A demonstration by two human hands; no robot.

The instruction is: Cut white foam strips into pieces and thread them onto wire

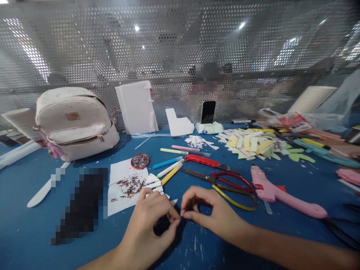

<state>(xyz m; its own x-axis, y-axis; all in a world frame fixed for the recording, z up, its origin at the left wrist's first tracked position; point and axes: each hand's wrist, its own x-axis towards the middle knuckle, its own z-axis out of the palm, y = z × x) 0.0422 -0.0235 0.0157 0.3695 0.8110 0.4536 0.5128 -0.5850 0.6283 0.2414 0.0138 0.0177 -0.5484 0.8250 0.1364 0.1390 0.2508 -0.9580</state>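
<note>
My left hand (pixel 154 221) and my right hand (pixel 209 210) meet at the front middle of the table, thumb and forefinger pinched on each. A tiny dark-blue bit shows between the fingertips; its kind is too small to make out. Just behind the left knuckles lie white paper strips (pixel 152 180), partly covered by that hand. A white sheet (pixel 120 170) beyond it carries scattered multicoloured bits (pixel 131 186) and a round red-rimmed dish (pixel 140 161) full of similar bits. Scissors (pixel 202 175) with red and yellow handles rest beyond my right hand.
Several markers (pixel 168 162) and a red-handled cutter (pixel 202 161) lie mid-table. A pink glue gun (pixel 287 197) sits right, its cord trailing. Farther back are pastel paper strips (pixel 250 144), a phone (pixel 208 112), white paper shapes (pixel 178 123) and a backpack (pixel 75 123) before a perforated metal screen.
</note>
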